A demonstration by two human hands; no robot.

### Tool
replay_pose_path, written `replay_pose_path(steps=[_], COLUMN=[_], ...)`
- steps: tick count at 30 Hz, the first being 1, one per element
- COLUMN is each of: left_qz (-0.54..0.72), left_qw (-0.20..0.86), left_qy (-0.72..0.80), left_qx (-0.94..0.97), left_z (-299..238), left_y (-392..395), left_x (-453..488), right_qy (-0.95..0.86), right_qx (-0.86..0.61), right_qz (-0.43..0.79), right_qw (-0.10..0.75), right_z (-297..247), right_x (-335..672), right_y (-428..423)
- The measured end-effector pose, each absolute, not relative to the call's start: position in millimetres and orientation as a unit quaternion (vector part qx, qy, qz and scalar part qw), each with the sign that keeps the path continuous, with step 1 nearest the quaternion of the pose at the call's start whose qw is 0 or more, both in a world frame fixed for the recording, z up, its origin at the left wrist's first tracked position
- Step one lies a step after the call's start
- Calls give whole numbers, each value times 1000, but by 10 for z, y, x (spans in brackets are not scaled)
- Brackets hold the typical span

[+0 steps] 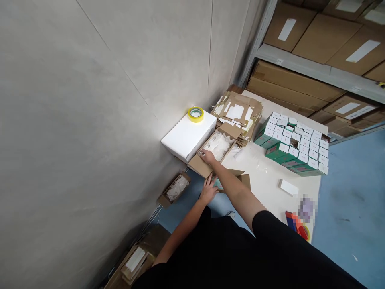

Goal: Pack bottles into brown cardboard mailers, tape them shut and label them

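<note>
Head view, tilted hard, and I take the open carton [199,165] full of white bags as my landmark. Nearest to me, below it, my left hand [208,192] lies flat with the fingers spread and nothing gripped, pressed against a small brown carton [244,180] at the edge of the counter [264,180]. A green packet [217,184] shows just past the fingertips. My right hand [207,156] reaches across to the near rim of the open carton and touches its flap, fingers bent. I cannot tell whether it has closed on a bag or only rests there.

Down on the floor, left of and below the open carton, a second small box [176,189] holds more white bags. Right of the open carton, well apart from it on the counter, lies a small white box [288,187].

Just beside the open carton, against the wall, stands a white foam box [188,136] with a yellow tape roll [195,114] on its top. Behind the open carton sits a pile of flattened cardboard [237,114]. Farther right of it, green-and-white boxes [296,146] stand in a stacked block. Beyond all of that, a metal shelf [315,72] carries large brown cartons.
</note>
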State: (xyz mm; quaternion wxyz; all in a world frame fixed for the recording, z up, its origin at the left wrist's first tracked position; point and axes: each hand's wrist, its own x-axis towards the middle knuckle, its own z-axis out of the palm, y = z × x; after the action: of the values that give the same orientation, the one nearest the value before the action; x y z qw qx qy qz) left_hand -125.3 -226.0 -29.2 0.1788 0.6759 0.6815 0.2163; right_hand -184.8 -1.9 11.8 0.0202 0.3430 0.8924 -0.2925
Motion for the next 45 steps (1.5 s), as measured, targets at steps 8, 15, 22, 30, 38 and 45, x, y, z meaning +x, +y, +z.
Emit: replay_pose_path(steps=[8, 15, 22, 30, 38, 45], left_qz=[201, 188, 183, 203, 128, 74], left_qw=[178, 154, 136, 127, 222, 249], left_qy=[682, 675, 639, 558, 529, 583], left_qx=[680, 697, 735, 794, 809, 770], left_z=[-239, -178, -146, -131, -237, -211], left_y=[-2285, -2229, -1899, -1329, -842, -714], left_x=[-1235, -992, -595, 86, 773, 941], right_qy=[895, 859, 810, 715, 660, 661], right_qx=[363, 381, 408, 534, 656, 685], right_qz=[-258, -301, -281, -203, -155, -160], right_qw=[4, -164, -315, -403, -333, -261], right_z=[350, 716, 1071, 1151, 956, 586], right_x=[-1738, -960, 252, 1931, 3163, 3339], right_y=[30, 195, 252, 66, -437, -674])
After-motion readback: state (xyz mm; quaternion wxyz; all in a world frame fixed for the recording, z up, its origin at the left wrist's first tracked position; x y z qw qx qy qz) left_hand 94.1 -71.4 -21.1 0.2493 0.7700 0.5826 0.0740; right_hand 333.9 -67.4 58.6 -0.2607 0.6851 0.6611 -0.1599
